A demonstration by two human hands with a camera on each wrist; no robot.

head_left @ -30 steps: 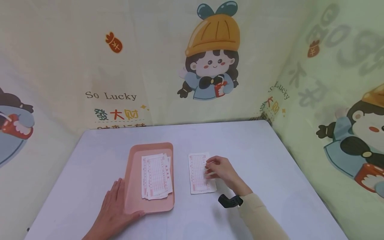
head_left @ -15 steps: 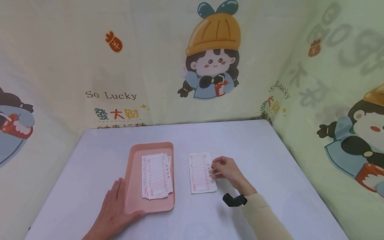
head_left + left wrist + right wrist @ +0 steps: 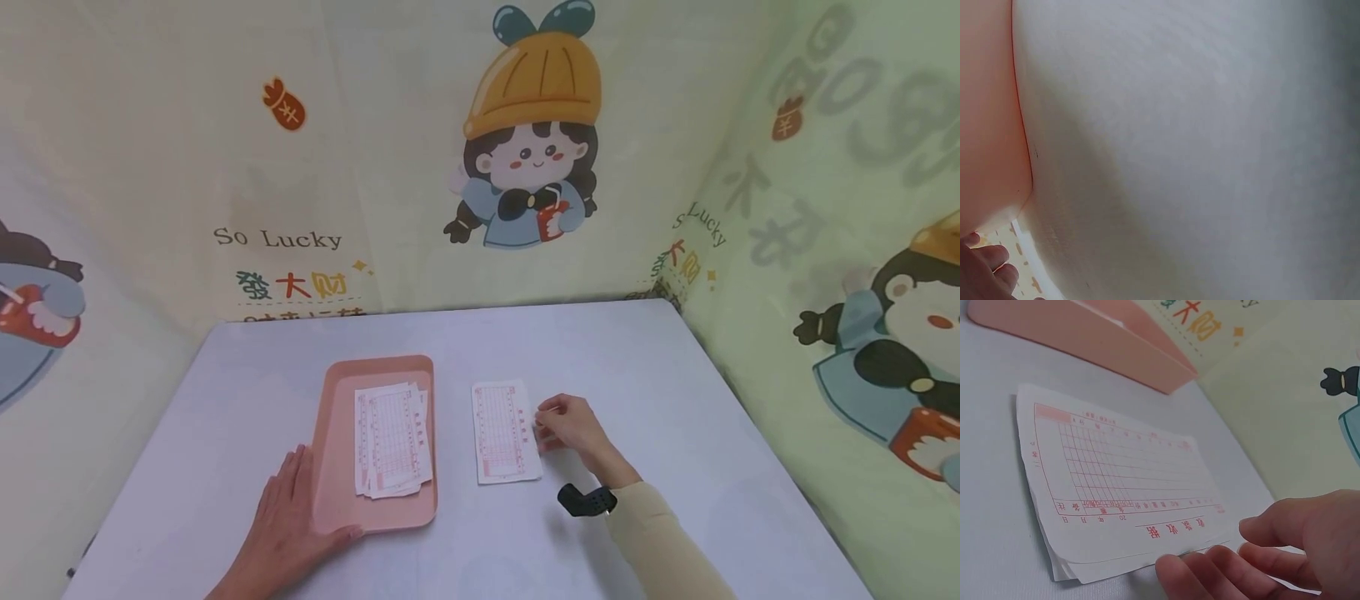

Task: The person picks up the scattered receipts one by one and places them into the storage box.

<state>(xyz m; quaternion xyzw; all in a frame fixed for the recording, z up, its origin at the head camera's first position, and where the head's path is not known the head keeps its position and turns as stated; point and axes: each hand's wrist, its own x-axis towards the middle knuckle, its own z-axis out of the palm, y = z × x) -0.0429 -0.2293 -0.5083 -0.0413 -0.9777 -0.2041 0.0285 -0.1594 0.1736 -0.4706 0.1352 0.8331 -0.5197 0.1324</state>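
A stack of printed receipt slips lies on the white table, white with red ruled lines. My right hand is at its right edge. In the right wrist view, the fingertips are at the stack's near edge, the thumb held apart from them; nothing is plainly pinched. Left of this stack is a pink tray bearing several loosely fanned slips of the same kind. My left hand rests against the tray's left side, fingers straight, thumb along its near edge. Its fingertips show in the left wrist view's bottom corner.
The white table runs back to a cloth backdrop printed with cartoon figures. A similar printed cloth hangs on the right. On my right wrist is a black band. The tray's raised rim stands beside the stack.
My right hand has drawn back to the right, from over the slips to their right edge. The left hand, tray and both stacks have stayed in place.
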